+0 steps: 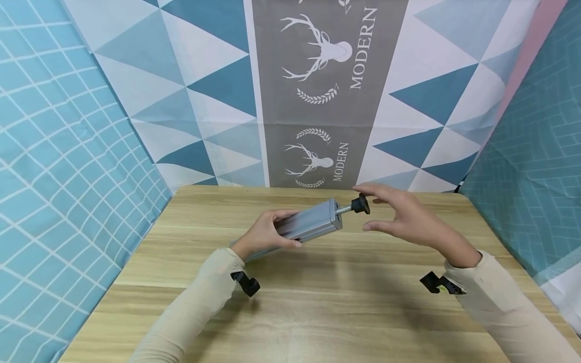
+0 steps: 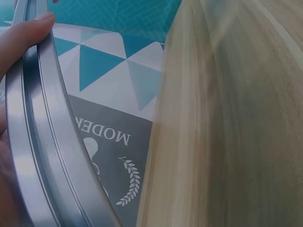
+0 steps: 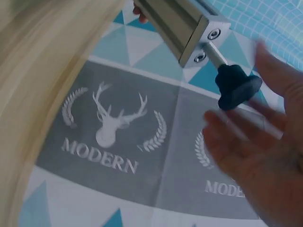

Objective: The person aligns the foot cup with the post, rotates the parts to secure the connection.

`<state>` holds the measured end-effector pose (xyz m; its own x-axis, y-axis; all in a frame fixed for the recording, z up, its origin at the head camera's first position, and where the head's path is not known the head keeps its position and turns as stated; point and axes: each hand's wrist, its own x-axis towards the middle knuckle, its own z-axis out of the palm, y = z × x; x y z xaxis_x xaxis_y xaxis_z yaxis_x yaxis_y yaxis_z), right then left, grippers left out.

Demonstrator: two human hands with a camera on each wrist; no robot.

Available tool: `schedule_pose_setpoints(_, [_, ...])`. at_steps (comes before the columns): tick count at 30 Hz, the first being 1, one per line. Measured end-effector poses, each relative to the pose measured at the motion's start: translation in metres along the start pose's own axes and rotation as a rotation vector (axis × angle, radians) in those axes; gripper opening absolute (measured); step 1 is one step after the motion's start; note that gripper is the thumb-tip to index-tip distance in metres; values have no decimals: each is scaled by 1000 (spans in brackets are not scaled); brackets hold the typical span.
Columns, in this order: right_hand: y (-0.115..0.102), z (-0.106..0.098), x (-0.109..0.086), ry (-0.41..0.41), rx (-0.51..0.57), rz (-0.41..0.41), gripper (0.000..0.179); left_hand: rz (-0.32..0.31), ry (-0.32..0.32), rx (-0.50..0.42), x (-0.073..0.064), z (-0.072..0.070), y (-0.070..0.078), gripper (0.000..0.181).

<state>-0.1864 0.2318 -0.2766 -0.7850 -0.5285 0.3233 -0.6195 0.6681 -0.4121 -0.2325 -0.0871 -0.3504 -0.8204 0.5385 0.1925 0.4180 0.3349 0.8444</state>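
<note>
My left hand [image 1: 268,232] grips a long grey metal profile [image 1: 313,222], thumb on one side and fingers on the other. It is tilted, its right end raised toward the right. From that end plate sticks a threaded rod with a black levelling foot [image 1: 360,203] on its tip. My right hand [image 1: 404,214] is spread around the foot, thumb below and fingers above, with a gap to it. In the right wrist view two screws show on the end plate [image 3: 207,40], and the fingers [image 3: 232,137] are blurred. Grooves run along the profile [image 2: 52,127] in the left wrist view.
A wooden table [image 1: 308,312] lies under both hands. Behind it hangs a patterned cloth [image 1: 313,101] with deer heads and triangles. Blue gridded cloth [image 1: 59,151] stands at the left, teal cloth [image 1: 531,151] at the right. Black mounts [image 1: 247,283] sit on both sleeves.
</note>
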Motion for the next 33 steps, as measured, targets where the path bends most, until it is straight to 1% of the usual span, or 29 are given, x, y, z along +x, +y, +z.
schedule_pose_setpoints(2, [1, -1, 0, -4, -39, -88, 76, -1, 8, 2, 0, -1, 0, 72])
schedule_pose_setpoints(5, [3, -1, 2, 28, -81, -190, 74, 7, 10, 0, 0, -1, 0, 71])
schedule_pose_setpoints(7, [4, 0, 3, 57, -85, -227, 70, 19, 4, -9, 0, -1, 0, 71])
schedule_pose_setpoints(9, [5, 0, 4, 74, -73, -232, 65, 28, -3, -17, 0, 0, 0, 70])
schedule_pose_setpoints(11, [5, 1, 3, 75, -53, -203, 62, 29, -9, -20, -1, 0, 0, 71])
schedule_pose_setpoints(14, [4, 2, 3, 66, -28, -118, 56, 23, -12, -18, -1, -1, -1, 71])
schedule_pose_setpoints(16, [2, 3, 3, 61, -12, -42, 49, 21, -11, -15, -1, -1, -1, 71])
schedule_pose_setpoints(19, [0, 5, 4, 69, 40, 91, 36, 26, -4, -14, 0, 0, -1, 71])
schedule_pose_setpoints(22, [0, 8, 5, 75, 74, 195, 34, 35, -7, -16, 0, 1, 0, 71])
schedule_pose_setpoints(24, [1, 8, 5, 65, 73, 221, 35, 36, -12, -19, 0, 1, 1, 71])
schedule_pose_setpoints(25, [1, 8, 5, 55, 70, 219, 36, 35, -14, -21, 0, 1, 1, 71])
schedule_pose_setpoints(27, [2, 7, 4, 35, 59, 184, 40, 31, -11, -18, -1, 1, 0, 71])
schedule_pose_setpoints(28, [3, 6, 4, 28, 56, 153, 43, 29, -7, -18, -1, 1, 0, 70])
schedule_pose_setpoints(31, [4, 4, 3, 28, 32, 25, 60, 30, 7, -15, 0, 1, 0, 70])
schedule_pose_setpoints(33, [4, 2, 3, 51, 8, -67, 63, 31, 9, -13, 1, 1, -1, 70])
